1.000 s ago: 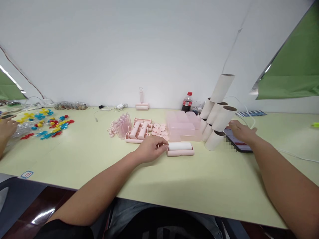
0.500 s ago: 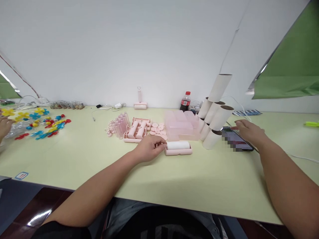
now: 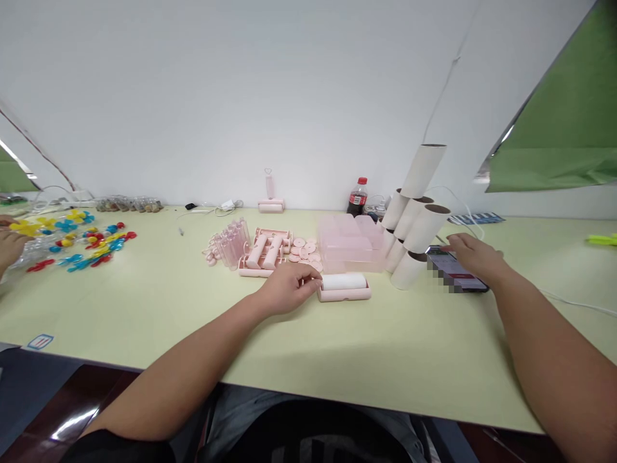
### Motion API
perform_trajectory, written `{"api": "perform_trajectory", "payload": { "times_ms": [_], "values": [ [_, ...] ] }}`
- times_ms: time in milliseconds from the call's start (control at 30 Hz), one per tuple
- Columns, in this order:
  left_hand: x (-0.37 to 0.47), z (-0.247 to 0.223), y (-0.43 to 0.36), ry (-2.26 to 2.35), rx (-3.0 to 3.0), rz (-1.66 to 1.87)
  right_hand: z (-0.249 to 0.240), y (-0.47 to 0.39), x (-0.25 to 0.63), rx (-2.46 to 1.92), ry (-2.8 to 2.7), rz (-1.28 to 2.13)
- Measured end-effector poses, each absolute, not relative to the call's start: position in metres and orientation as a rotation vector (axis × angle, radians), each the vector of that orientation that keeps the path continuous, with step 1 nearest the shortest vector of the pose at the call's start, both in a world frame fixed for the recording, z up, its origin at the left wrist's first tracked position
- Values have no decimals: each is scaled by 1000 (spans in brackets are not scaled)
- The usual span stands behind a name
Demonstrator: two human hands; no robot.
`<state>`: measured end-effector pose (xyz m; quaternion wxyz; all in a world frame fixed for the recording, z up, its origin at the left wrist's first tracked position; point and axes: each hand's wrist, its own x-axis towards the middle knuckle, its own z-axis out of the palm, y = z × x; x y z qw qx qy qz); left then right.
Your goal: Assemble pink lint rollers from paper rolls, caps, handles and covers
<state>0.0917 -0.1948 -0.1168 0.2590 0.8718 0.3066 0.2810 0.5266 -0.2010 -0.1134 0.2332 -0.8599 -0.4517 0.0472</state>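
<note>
Near the middle of the table my left hand (image 3: 288,288) has thumb and fingertips closed at the left end of a pink lint roller head (image 3: 345,296). A white paper roll (image 3: 344,281) lies in its open shell. My right hand (image 3: 475,257) hovers over or rests on a phone (image 3: 457,273), fingers stretched toward its far edge; whether they touch the screen is hidden. Left of the phone stand stacked white cardboard tubes (image 3: 409,270). Behind the roller head are clear pink covers (image 3: 349,247), round pink discs (image 3: 306,249) and more pink roller shells (image 3: 265,252).
Clear pink handles (image 3: 232,243) stand in a bunch left of the shells. A complete lint roller (image 3: 270,204) and a cola bottle (image 3: 357,197) are near the wall. At far left, another person's hand (image 3: 10,247) is among colourful plastic parts (image 3: 96,241). A white cable (image 3: 578,303) runs at right.
My right hand has shifted slightly left over the phone. My left hand stays at the end of the roller head. The view has moved a little.
</note>
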Motion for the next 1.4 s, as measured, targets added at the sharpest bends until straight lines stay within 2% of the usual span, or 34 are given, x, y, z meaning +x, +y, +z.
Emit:
{"api": "perform_trajectory", "payload": {
  "times_ms": [1400],
  "values": [
    [92, -118, -195, 838, 2343, 750, -118, -201, 525, -2367, -1242, 131]
  ]
}}
